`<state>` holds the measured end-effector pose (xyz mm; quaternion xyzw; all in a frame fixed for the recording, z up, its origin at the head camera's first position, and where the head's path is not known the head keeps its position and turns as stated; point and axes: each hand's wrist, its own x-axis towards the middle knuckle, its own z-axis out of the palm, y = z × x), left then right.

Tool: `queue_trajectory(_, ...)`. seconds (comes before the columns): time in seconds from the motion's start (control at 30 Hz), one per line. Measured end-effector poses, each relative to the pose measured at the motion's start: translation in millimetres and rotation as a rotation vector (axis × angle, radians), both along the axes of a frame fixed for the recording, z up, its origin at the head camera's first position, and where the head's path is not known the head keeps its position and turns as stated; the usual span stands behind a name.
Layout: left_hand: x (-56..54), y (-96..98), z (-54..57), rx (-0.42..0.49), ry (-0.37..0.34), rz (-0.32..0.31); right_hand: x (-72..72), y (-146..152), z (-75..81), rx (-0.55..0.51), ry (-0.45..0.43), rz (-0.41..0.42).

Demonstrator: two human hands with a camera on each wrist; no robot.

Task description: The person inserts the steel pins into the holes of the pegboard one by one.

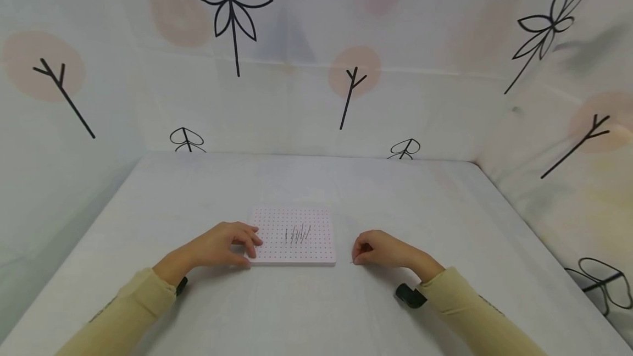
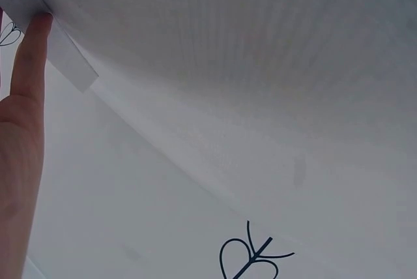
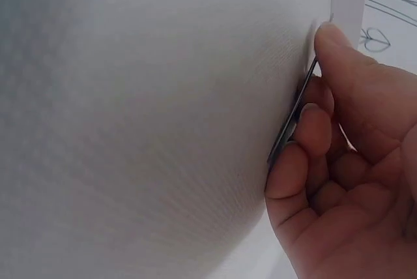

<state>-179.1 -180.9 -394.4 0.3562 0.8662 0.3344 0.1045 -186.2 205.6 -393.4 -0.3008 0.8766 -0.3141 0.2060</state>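
A white square board (image 1: 316, 251) dotted with a grid of small holes lies on the table. Several thin dark pins (image 1: 297, 235) stand up from its middle, most of them leaning. My left hand (image 1: 222, 245) is at the board's left side, its fingers spread over the edge; in the left wrist view the thumb (image 2: 32, 51) presses the board's side wall (image 2: 71, 64). Right of the board, low over the table, my right hand (image 1: 379, 249) pinches a thin dark pin (image 3: 293, 111) between thumb and curled fingers. The pin lies slantwise along the fingertips.
A white cloth covers the table (image 1: 296, 312), whose far edge meets a pale backdrop (image 1: 287, 109) printed with black plant drawings. A dark device (image 1: 410, 295) is strapped below my right wrist; another (image 1: 182, 285) shows at the left wrist.
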Motion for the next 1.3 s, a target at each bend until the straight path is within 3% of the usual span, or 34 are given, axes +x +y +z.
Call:
queue_trajectory(0.27, 0.9, 1.8, -1.0, -0.011, -0.002, 0.014, 0.8, 0.0, 0.0, -0.067, 0.014, -0.001)
queue_trajectory(0.67, 1.0, 0.4, -0.4, 0.0, 0.007, 0.004, 0.7, -5.6, -0.1, -0.193, 0.049, -0.081)
queue_trajectory(0.93, 1.3, 1.7, -0.6, -0.014, 0.012, 0.014, 2.7, -15.5, 3.7, -0.315, 0.027, -0.147)
queue_trajectory(1.3, 0.7, 0.4, -0.6, 0.001, 0.018, -0.004, 3.1, -28.6, 7.4, -0.399, 0.044, -0.159)
